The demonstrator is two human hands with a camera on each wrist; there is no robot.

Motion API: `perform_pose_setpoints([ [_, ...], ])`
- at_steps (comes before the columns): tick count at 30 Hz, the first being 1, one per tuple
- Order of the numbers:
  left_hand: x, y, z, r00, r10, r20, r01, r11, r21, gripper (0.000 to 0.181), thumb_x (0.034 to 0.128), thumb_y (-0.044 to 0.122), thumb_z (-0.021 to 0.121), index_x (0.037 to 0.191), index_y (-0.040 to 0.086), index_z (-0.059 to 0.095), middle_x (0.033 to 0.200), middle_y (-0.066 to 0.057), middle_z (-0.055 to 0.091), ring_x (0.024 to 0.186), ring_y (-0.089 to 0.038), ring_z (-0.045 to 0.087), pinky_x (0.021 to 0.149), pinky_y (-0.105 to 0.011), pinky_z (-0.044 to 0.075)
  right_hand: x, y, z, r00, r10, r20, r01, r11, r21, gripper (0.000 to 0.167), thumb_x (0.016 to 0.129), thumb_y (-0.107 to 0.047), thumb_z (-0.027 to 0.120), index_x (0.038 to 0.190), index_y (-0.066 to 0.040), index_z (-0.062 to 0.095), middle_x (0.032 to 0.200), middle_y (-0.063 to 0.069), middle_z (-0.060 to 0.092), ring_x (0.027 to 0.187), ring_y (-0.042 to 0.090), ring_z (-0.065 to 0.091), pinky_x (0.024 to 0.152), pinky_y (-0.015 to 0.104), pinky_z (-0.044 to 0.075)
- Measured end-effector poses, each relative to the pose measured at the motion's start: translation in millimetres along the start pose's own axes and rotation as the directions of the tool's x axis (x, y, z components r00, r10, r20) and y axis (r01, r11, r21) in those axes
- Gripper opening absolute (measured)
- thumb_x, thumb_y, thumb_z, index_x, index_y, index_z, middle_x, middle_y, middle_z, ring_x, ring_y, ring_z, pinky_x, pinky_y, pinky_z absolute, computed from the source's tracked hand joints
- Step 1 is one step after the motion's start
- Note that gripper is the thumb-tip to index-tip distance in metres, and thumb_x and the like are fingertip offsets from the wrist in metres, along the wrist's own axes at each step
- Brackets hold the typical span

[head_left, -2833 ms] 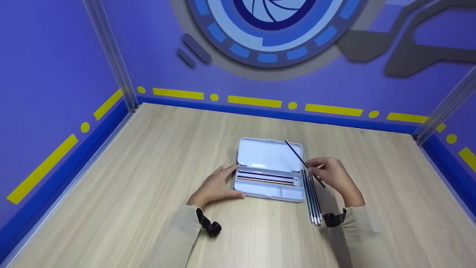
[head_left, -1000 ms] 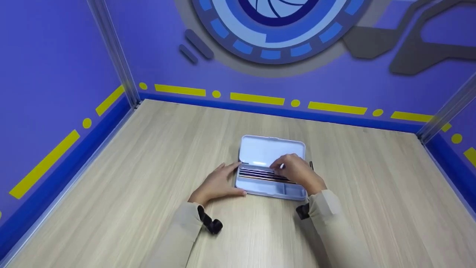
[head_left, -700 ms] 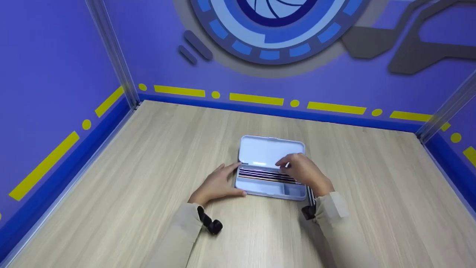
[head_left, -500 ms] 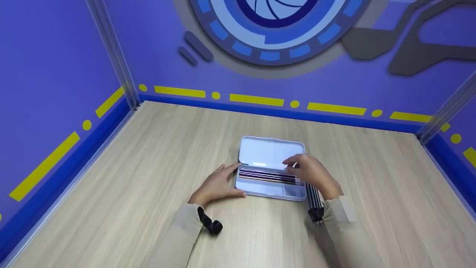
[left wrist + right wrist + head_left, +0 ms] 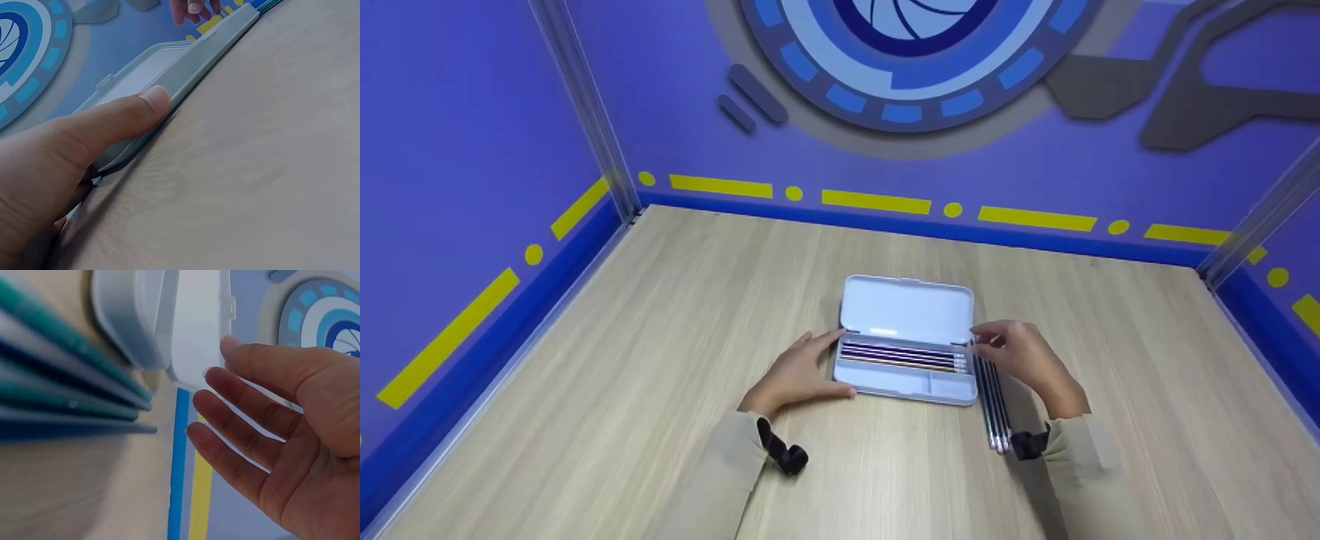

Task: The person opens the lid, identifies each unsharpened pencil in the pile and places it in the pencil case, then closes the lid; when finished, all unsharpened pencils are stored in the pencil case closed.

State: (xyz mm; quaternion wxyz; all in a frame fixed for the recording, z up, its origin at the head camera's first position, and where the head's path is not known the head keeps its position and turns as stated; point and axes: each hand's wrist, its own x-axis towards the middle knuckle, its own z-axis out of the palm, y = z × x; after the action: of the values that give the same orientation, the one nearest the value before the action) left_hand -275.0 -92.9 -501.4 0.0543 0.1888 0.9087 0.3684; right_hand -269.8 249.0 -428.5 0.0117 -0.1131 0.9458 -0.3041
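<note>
A pale pencil case lies with its lid raised on the table. Several pencils rest side by side in its rear compartment, eraser ends to the right. My left hand spans the case's left end, thumb against the front wall and forefinger at the hinge side. Just off the case's right end, my right hand holds nothing; the right wrist view shows its fingers relaxed and spread. Below it lie several more pencils, teal and dark blue, their far tips partly hidden by the hand.
The wooden table is enclosed by blue panels with a yellow dashed line along the back. The front compartment of the case has a small divider. Black cameras are strapped to both wrists.
The right hand carried a pencil into the case, let it go, and moved back right over the loose pencils. More pencils now lie in the case. The left hand stayed in place.
</note>
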Motion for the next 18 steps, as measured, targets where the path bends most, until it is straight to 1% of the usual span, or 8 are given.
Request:
perform_pose_setpoints([
  [4, -0.4, 0.6, -0.3, 1.0, -0.009, 0.002, 0.009, 1.0, -0.001, 0.104, 0.0617, 0.058, 0.083, 0.149, 0.026, 0.037, 0.152, -0.001, 0.04, 0.143, -0.044, 0.022, 0.117, -0.057, 0.023, -5.8, 8.8, -1.8, 1.0, 0.018, -0.01, -0.018, 1.0, 0.016, 0.033, 0.087, -0.006, 0.067, 0.118, 0.006, 0.065, 0.102, 0.019, 0.07, 0.09, 0.027, 0.065, 0.074, 0.037, 0.057],
  [6, -0.5, 0.5, 0.0, 1.0, -0.006, 0.001, 0.006, 1.0, 0.0, 0.103, 0.0617, 0.058, 0.082, 0.149, 0.026, 0.037, 0.152, 0.0, 0.04, 0.143, -0.044, 0.022, 0.117, -0.056, 0.022, -9.0, 13.0, -2.1, 0.999, 0.039, -0.004, -0.039, 0.999, 0.017, 0.035, 0.087, -0.007, 0.067, 0.12, 0.006, 0.064, 0.103, 0.02, 0.069, 0.091, 0.028, 0.065, 0.076, 0.039, 0.057],
  [10, -0.8, 0.1, 0.0, 1.0, 0.011, -0.008, -0.011, 1.0, -0.005, 0.103, 0.0617, 0.057, 0.083, 0.148, 0.025, 0.038, 0.152, 0.0, 0.041, 0.143, -0.044, 0.023, 0.117, -0.056, 0.022, -13.1, 19.5, -3.4, 0.995, 0.09, 0.033, -0.091, 0.996, 0.018, 0.04, 0.088, -0.009, 0.067, 0.124, 0.007, 0.06, 0.105, 0.021, 0.068, 0.094, 0.03, 0.065, 0.081, 0.044, 0.056],
  [13, -0.9, -0.1, -0.1, 1.0, 0.013, -0.012, -0.013, 1.0, -0.007, 0.103, 0.0615, 0.057, 0.083, 0.148, 0.024, 0.038, 0.152, -0.001, 0.041, 0.143, -0.044, 0.024, 0.117, -0.055, 0.022, -15.3, 24.1, -3.7, 0.99, 0.126, 0.063, -0.128, 0.991, 0.028, 0.044, 0.088, -0.01, 0.067, 0.126, 0.008, 0.057, 0.107, 0.022, 0.067, 0.096, 0.03, 0.065, 0.084, 0.046, 0.055],
  [15, -0.9, -0.2, -0.3, 1.0, 0.02, -0.014, -0.02, 1.0, -0.005, 0.103, 0.062, 0.057, 0.083, 0.148, 0.022, 0.038, 0.151, -0.003, 0.041, 0.142, -0.045, 0.024, 0.117, -0.056, 0.023, -16.8, 27.0, -2.9, 0.985, 0.15, 0.082, -0.154, 0.987, 0.041, 0.046, 0.088, -0.01, 0.068, 0.128, 0.008, 0.056, 0.109, 0.022, 0.067, 0.097, 0.03, 0.064, 0.085, 0.045, 0.055],
  [18, -0.6, -0.4, -0.4, 1.0, 0.008, -0.011, -0.008, 1.0, -0.011, 0.103, 0.0621, 0.056, 0.083, 0.149, 0.024, 0.038, 0.152, -0.001, 0.041, 0.142, -0.045, 0.024, 0.117, -0.056, 0.024, -18.6, 29.5, -0.8, 0.977, 0.184, 0.104, -0.192, 0.979, 0.066, 0.049, 0.087, -0.011, 0.069, 0.129, 0.008, 0.055, 0.111, 0.024, 0.065, 0.098, 0.029, 0.063, 0.083, 0.043, 0.055],
])
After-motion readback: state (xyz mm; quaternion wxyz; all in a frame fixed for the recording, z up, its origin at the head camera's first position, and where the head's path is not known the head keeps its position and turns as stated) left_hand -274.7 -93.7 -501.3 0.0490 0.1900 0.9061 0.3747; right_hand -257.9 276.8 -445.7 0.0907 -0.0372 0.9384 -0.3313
